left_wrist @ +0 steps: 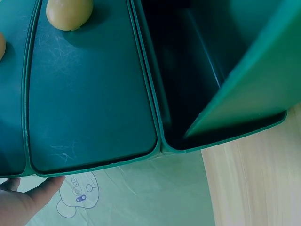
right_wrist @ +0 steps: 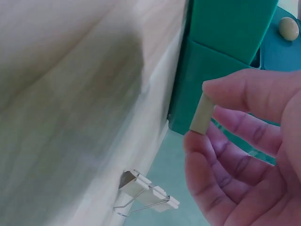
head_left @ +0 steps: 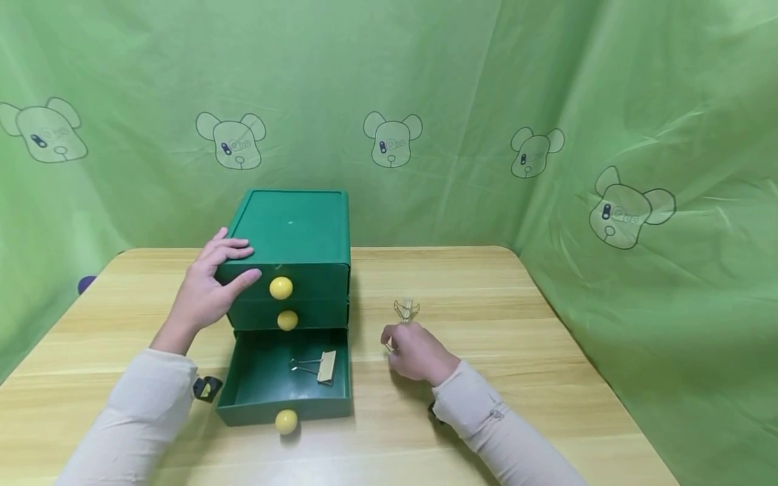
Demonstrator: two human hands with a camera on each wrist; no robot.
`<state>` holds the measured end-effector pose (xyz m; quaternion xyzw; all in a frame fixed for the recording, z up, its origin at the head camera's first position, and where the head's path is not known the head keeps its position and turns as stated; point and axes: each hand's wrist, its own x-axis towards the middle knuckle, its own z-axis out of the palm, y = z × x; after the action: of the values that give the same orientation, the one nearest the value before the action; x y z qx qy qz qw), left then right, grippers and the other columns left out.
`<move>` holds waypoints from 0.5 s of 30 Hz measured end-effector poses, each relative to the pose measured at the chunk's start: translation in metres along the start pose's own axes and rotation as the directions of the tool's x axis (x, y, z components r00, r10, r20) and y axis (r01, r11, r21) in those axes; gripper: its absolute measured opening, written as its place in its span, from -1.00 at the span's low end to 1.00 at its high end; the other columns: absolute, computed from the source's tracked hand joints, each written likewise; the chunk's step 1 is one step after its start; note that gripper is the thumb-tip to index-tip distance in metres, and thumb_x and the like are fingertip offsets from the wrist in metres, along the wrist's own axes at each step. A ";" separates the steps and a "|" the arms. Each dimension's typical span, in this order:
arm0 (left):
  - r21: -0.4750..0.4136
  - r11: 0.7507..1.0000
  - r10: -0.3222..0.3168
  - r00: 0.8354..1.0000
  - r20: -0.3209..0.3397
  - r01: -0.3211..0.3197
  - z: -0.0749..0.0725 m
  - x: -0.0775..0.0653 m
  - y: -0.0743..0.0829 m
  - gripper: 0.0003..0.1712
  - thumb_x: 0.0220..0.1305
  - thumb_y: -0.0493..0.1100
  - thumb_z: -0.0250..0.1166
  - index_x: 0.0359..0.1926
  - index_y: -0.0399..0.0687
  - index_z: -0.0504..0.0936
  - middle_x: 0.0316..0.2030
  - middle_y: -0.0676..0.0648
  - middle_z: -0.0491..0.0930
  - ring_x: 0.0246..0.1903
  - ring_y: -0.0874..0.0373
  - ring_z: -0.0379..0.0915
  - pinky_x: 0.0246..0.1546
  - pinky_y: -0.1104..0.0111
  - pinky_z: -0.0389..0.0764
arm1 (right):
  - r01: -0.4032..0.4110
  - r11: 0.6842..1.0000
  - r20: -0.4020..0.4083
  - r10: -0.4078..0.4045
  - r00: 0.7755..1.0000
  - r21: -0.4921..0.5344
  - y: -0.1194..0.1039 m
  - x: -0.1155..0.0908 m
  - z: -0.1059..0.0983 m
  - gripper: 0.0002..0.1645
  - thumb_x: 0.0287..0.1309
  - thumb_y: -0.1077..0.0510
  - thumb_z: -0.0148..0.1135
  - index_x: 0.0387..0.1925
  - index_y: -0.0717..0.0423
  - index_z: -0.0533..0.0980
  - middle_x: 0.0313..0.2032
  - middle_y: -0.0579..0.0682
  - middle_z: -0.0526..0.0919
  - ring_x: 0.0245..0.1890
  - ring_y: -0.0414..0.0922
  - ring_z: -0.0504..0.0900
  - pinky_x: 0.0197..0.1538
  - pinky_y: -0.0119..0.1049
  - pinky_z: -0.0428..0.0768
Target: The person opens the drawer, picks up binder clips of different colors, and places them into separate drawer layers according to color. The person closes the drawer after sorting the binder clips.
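My left hand (head_left: 209,287) rests on the top left edge of a green drawer cabinet (head_left: 298,226), its thumb against the front. In the left wrist view only part of that hand shows. The bottom drawer (head_left: 258,378) is pulled out, and a pale binder clip (head_left: 327,366) lies inside it. To the cabinet's right, my right hand (head_left: 419,351) pinches another pale binder clip (right_wrist: 203,114) between thumb and fingers; its wire handles are mostly hidden. Just beyond that hand, a third binder clip (right_wrist: 148,192) stands on the table.
Yellow round knobs (head_left: 281,288) stick out from the drawer fronts; the upper two drawers are closed. The wooden table (head_left: 486,290) reaches back to a green curtain (head_left: 450,81) with bear outlines, which also hangs along the sides.
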<state>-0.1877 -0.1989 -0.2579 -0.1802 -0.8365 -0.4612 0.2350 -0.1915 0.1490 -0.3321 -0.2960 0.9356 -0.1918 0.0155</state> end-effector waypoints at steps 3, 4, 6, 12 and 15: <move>0.005 1.000 0.001 1.000 -0.001 -0.001 0.000 0.000 0.000 -0.61 0.20 -0.23 0.38 0.03 -0.31 0.59 0.21 -0.26 0.41 0.46 -0.03 -0.15 0.34 -0.23 -0.11 | 0.012 1.000 -0.015 -0.012 1.000 -0.005 -0.003 0.000 -0.002 -0.65 -0.15 0.45 0.23 -0.20 0.27 0.61 -0.41 0.02 0.61 -0.44 -0.17 0.53 -0.33 -0.29 0.59; 0.006 1.000 0.002 1.000 -0.002 -0.002 0.000 0.000 0.000 -0.61 0.20 -0.23 0.38 0.03 -0.30 0.59 0.21 -0.26 0.42 0.46 -0.03 -0.15 0.34 -0.23 -0.11 | 0.016 1.000 -0.021 -0.016 1.000 -0.006 -0.003 0.001 -0.003 -0.65 -0.15 0.44 0.24 -0.20 0.27 0.61 -0.41 0.02 0.62 -0.43 -0.17 0.54 -0.32 -0.29 0.59; 0.007 1.000 0.005 1.000 -0.002 -0.005 0.000 0.000 -0.001 -0.61 0.20 -0.23 0.38 0.03 -0.30 0.59 0.21 -0.26 0.42 0.46 -0.03 -0.15 0.34 -0.22 -0.11 | 0.020 1.000 -0.029 -0.020 0.999 -0.006 -0.005 0.001 -0.004 -0.67 -0.12 0.42 0.26 -0.20 0.26 0.61 -0.42 0.00 0.61 -0.43 -0.18 0.53 -0.33 -0.30 0.58; 0.004 1.000 0.005 1.000 -0.005 -0.005 0.000 0.000 -0.001 -0.62 0.20 -0.25 0.38 0.02 -0.31 0.59 0.20 -0.26 0.43 0.46 -0.03 -0.15 0.35 -0.22 -0.11 | 0.045 0.999 -0.068 -0.045 0.997 0.003 -0.010 0.002 -0.007 -0.73 -0.06 0.37 0.31 -0.22 0.25 0.61 -0.44 -0.03 0.60 -0.45 -0.19 0.53 -0.35 -0.35 0.57; 0.005 1.000 0.003 1.000 -0.004 -0.003 0.000 0.000 -0.001 -0.62 0.20 -0.24 0.38 0.03 -0.31 0.59 0.20 -0.26 0.42 0.46 -0.03 -0.15 0.34 -0.22 -0.11 | 0.061 0.998 -0.099 -0.061 0.993 0.007 -0.012 0.003 -0.009 -0.76 -0.06 0.37 0.32 -0.24 0.25 0.60 -0.43 -0.02 0.62 -0.42 -0.17 0.55 -0.33 -0.32 0.59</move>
<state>-0.1882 -0.1996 -0.2587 -0.1799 -0.8369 -0.4590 0.2377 -0.1890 0.1413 -0.3187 -0.3146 0.9248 -0.2111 -0.0350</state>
